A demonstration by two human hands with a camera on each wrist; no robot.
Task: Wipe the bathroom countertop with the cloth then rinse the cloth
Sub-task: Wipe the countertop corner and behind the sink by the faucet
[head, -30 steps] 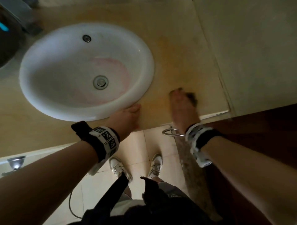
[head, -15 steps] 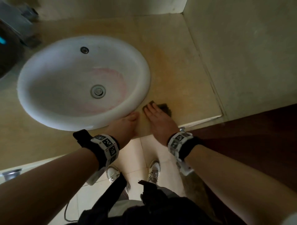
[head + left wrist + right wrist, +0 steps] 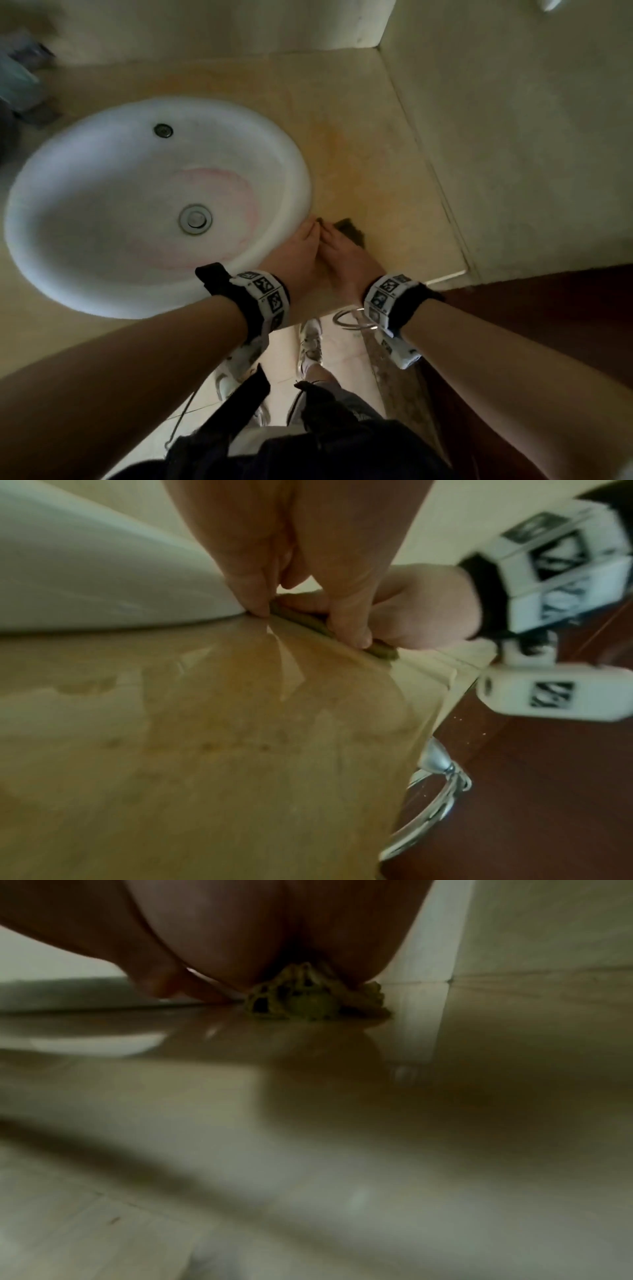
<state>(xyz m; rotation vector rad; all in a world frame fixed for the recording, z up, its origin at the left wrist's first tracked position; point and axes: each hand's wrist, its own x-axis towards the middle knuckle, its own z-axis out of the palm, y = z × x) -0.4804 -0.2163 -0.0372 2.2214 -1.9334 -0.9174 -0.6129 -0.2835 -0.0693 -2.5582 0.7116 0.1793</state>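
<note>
A dark olive cloth [image 3: 351,231] [image 3: 308,1001] lies on the beige countertop [image 3: 359,137] just right of the white sink's rim [image 3: 301,178]. My right hand [image 3: 342,253] lies on top of it with the fingers stretched forward, pressing it down; the cloth bunches up under the palm in the right wrist view. My left hand [image 3: 298,250] [image 3: 291,534] rests beside it against the sink rim. Its fingertips touch the counter and the near edge of the cloth [image 3: 383,651]. Whether they pinch the cloth is unclear. Wet streaks shine on the counter [image 3: 205,750].
A pale wall [image 3: 513,137] bounds the counter on the right and at the back. A chrome towel ring [image 3: 349,320] [image 3: 435,804] hangs below the front edge beside a dark wood panel [image 3: 548,325]. Blurred dark objects [image 3: 20,78] stand at far left. My shoes [image 3: 310,342] are on the tiled floor.
My right hand has slid the cloth left along the front of the counter up to the sink rim. My left hand has moved forward from the counter edge to meet it.
</note>
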